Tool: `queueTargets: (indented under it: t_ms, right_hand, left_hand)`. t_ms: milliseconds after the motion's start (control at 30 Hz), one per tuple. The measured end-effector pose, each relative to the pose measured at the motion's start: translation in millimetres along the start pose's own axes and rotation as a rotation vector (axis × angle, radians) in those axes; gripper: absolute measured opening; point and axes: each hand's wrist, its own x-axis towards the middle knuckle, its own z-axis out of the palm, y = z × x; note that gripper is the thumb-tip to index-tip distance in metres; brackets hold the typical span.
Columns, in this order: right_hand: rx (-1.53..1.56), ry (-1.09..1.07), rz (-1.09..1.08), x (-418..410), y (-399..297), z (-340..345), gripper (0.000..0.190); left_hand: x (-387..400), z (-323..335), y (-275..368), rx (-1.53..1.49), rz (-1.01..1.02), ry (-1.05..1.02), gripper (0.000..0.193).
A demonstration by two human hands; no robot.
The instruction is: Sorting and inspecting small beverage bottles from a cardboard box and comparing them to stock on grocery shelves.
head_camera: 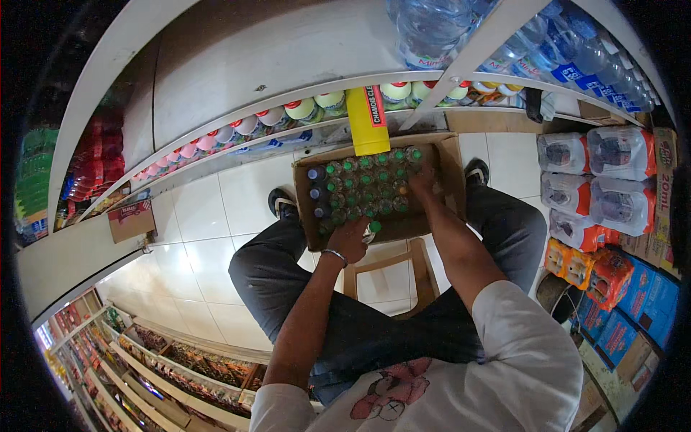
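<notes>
A cardboard box (448, 208) sits in front of me between my knees, packed with small clear bottles (366, 179) that have green caps. Down its left side runs a row of darker bottles (316, 193) with bluish caps. One orange cap (402, 190) shows among the green. At the box's near edge, my left hand (348, 241) grips a green-capped bottle (372, 231), tilted towards me. My right hand (422, 181) reaches into the right side of the box, beside the end bottles. Its fingers are partly hidden, and whether they hold a bottle is unclear.
A yellow cylinder (369, 129) bearing writing stands at the box's far edge, before a metal shelf (302, 59) of bottles. Plastic-wrapped bottle packs (567, 186) are stacked at right. A wooden stool (421, 275) is between my legs. Low goods racks (178, 367) line the lower left.
</notes>
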Motion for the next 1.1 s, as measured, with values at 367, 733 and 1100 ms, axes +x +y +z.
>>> queueTargets:
  t_ms: [367,733,1100]
  right_hand:
    - [-0.010,-1.166,0.141,-10.4,-15.4,-112.6,0.058]
    - [0.224,-1.334,-0.092,-66.0,-122.4,-231.9,0.046]
    - [-0.601,-0.469,-0.615,62.9,105.8,-150.7,0.025]
  left_hand:
    - [22.4,-8.1,25.3,-0.208,-0.144,0.016,0.065]
    - [34.0,14.8,33.8,-0.383,0.067,-0.024,0.084]
    - [42.2,13.1,43.3,0.048,-0.024,-0.407,0.081]
